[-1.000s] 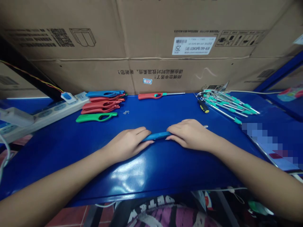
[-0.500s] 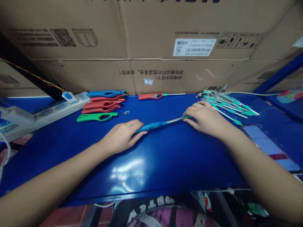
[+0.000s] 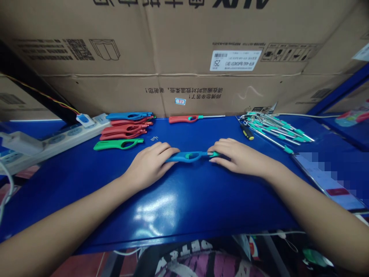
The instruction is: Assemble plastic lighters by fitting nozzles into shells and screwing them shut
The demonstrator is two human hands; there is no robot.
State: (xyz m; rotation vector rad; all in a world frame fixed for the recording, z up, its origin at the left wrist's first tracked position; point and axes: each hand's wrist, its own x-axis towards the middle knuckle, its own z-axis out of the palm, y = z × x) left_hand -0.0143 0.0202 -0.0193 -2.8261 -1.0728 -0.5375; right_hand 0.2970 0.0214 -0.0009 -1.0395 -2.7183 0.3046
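My left hand [image 3: 154, 163] grips the rear end of a blue gas lighter [image 3: 184, 157], held level above the table. A small green trigger shows in the lighter's loop. At its right end, my right hand [image 3: 235, 156] pinches a green collar [image 3: 213, 154] close to the handle's nose, with a short bit of metal tube [image 3: 209, 153] visible. Fingers hide the rest of the tube. Behind, a red gas lighter [image 3: 183, 119] with a green collar and long metal tube lies against the cardboard.
Blue, red and green lighter handles [image 3: 118, 144] lie at the left beside a white power strip [image 3: 62, 138]. Tiny metal pins [image 3: 154, 138] lie near them. At right are metal tubes with green collars [image 3: 276, 129], a yellow-black screwdriver [image 3: 247, 132] and a phone [image 3: 325, 181].
My right hand has moved left and slightly down, bringing the green collar along the tube up near the blue handle. The screwdriver has come into sight. My left hand has hardly moved.
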